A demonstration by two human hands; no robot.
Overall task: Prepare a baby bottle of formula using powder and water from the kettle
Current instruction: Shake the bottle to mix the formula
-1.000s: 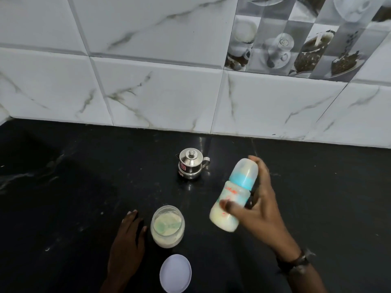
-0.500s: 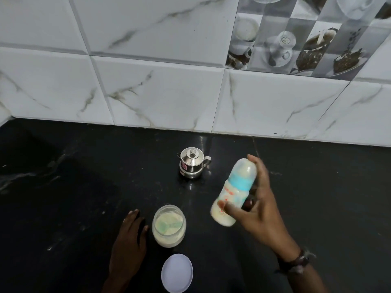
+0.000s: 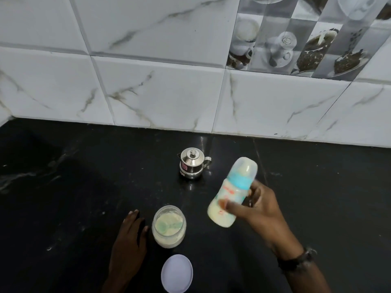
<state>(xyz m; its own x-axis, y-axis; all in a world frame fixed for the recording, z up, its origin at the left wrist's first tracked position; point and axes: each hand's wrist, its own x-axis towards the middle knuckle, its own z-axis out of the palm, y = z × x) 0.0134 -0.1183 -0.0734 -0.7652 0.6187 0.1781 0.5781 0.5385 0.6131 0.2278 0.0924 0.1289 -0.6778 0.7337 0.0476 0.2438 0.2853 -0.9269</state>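
Note:
My right hand grips a baby bottle above the black counter, tilted with its capped top pointing up and away. The bottle has a blue collar, a clear cap and milky liquid inside. An open clear jar of formula powder stands in front of me with a green scoop lying in the powder. My left hand rests flat on the counter just left of the jar, fingers together, holding nothing. A small steel kettle with its lid on stands behind the jar, near the wall.
The jar's white round lid lies on the black counter close to the front edge of view. A white marble-tiled wall rises behind the counter.
The bottle in my right hand has shifted slightly, its tilt changing a little between frames. My left hand, the jar, the lid and the kettle stay where they were.

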